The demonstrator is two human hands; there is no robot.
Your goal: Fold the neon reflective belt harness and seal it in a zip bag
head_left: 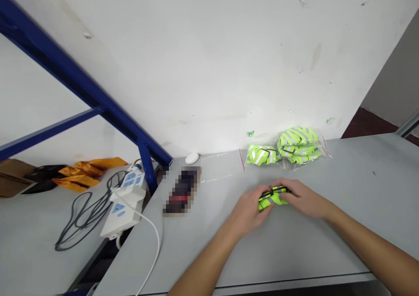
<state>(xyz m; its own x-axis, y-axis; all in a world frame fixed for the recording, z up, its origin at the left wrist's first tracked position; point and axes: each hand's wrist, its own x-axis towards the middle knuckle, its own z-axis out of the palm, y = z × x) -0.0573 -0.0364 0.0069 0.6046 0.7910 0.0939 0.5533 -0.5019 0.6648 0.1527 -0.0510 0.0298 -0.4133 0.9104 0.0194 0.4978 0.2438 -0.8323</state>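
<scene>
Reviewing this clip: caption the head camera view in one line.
Left hand and right hand hold a neon-yellow reflective strap over a grey table, near bagged matching straps.

From where I stand, a scuffed white plaster wall [209, 60] fills 12 o'clock, marked with faint stains and chips, and it meets a plainer grey wall [396, 69] at 2 o'clock, where a strip of dark red floor [369, 123] shows beyond a grey table top [366, 178]. At 10 o'clock a blue steel shelf frame [81, 86] slants down towards the table's corner, with a lower grey surface [29, 239] at 8 o'clock. The light falls soft and even.
</scene>
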